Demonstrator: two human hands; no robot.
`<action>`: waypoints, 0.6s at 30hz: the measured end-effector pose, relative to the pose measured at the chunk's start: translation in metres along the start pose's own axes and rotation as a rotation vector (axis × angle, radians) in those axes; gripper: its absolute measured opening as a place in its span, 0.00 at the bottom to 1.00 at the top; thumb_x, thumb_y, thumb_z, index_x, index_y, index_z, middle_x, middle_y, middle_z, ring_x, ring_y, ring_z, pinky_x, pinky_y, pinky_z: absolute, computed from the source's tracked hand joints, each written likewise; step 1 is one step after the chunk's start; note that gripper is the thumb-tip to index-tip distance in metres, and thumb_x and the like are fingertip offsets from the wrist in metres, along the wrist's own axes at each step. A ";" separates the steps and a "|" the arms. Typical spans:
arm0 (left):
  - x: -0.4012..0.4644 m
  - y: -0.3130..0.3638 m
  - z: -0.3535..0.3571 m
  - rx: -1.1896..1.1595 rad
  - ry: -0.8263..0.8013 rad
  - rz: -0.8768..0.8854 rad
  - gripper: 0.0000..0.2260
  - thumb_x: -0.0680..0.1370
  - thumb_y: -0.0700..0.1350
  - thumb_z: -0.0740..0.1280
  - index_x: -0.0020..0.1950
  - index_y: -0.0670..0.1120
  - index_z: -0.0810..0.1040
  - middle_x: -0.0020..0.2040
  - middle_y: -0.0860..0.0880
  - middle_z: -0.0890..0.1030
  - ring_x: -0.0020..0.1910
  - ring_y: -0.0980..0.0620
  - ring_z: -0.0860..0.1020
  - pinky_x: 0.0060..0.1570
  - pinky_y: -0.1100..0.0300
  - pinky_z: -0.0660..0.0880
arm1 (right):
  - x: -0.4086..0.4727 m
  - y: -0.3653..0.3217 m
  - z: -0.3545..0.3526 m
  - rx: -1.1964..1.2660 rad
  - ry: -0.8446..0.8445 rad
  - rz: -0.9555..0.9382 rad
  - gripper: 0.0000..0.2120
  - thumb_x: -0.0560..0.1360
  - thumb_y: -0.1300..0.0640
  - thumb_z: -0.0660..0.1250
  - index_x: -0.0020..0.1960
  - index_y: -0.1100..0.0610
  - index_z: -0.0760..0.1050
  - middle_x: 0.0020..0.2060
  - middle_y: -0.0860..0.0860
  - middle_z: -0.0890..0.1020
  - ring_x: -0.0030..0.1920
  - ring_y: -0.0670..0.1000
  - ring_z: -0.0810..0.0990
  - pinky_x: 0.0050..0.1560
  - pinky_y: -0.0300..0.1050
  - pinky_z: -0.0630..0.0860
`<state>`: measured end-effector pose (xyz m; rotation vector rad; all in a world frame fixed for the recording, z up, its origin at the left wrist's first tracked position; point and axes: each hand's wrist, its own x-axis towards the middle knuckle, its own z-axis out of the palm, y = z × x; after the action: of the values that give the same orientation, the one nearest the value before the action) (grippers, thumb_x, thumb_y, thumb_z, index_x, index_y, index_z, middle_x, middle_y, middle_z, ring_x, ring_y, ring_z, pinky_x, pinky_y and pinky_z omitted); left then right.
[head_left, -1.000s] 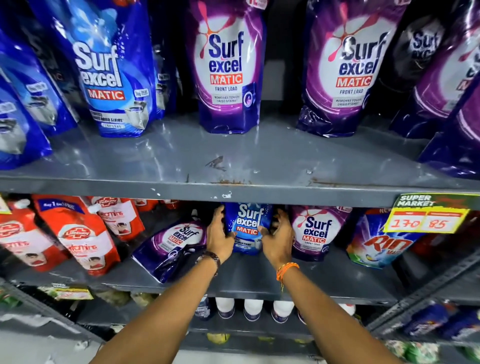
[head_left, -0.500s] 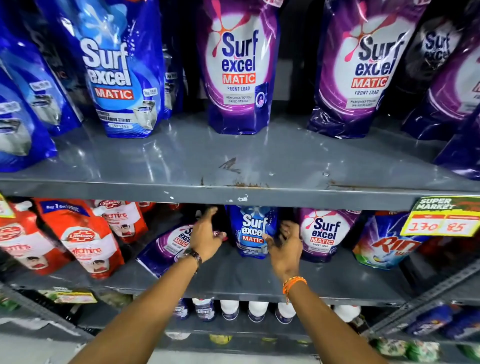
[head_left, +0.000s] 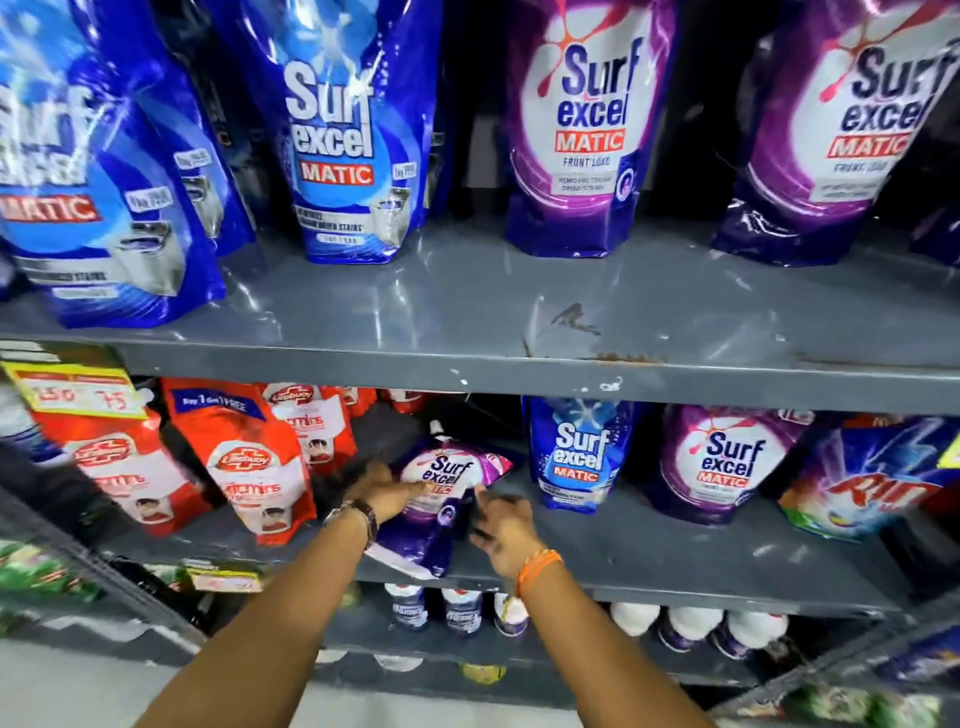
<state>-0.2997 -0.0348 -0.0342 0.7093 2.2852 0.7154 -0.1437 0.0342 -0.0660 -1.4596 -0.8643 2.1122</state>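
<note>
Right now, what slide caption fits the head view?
Left hand and right hand reach a lying purple pouch on the grey shelf.

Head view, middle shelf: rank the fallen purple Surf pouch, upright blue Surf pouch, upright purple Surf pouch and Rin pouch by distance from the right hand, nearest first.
1. Fallen purple Surf pouch, just left of the right hand.
2. Upright blue Surf pouch, up and to its right.
3. Upright purple Surf pouch, further right.
4. Rin pouch, far right.
</note>
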 end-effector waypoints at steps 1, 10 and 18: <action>0.000 -0.003 -0.001 -0.175 -0.036 -0.022 0.27 0.72 0.41 0.76 0.68 0.34 0.72 0.66 0.36 0.78 0.54 0.48 0.81 0.53 0.61 0.74 | 0.005 -0.001 0.006 -0.013 -0.005 0.007 0.06 0.79 0.58 0.67 0.44 0.58 0.74 0.38 0.54 0.79 0.39 0.50 0.74 0.38 0.50 0.76; -0.017 -0.017 -0.004 -0.503 -0.042 0.028 0.18 0.68 0.23 0.71 0.43 0.46 0.75 0.45 0.45 0.82 0.50 0.48 0.77 0.33 0.69 0.74 | 0.011 -0.022 0.014 -0.089 -0.071 0.052 0.06 0.77 0.66 0.68 0.42 0.61 0.73 0.44 0.59 0.79 0.43 0.55 0.77 0.42 0.52 0.77; -0.031 -0.020 -0.019 -0.741 -0.028 0.213 0.37 0.65 0.21 0.72 0.70 0.42 0.69 0.56 0.44 0.81 0.53 0.49 0.81 0.45 0.58 0.82 | -0.006 -0.043 0.020 -0.134 -0.105 -0.254 0.17 0.71 0.76 0.70 0.56 0.64 0.75 0.49 0.55 0.86 0.49 0.56 0.85 0.43 0.49 0.79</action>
<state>-0.2988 -0.0748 -0.0220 0.5868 1.7251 1.5223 -0.1602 0.0562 -0.0266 -1.2356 -1.1847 1.9864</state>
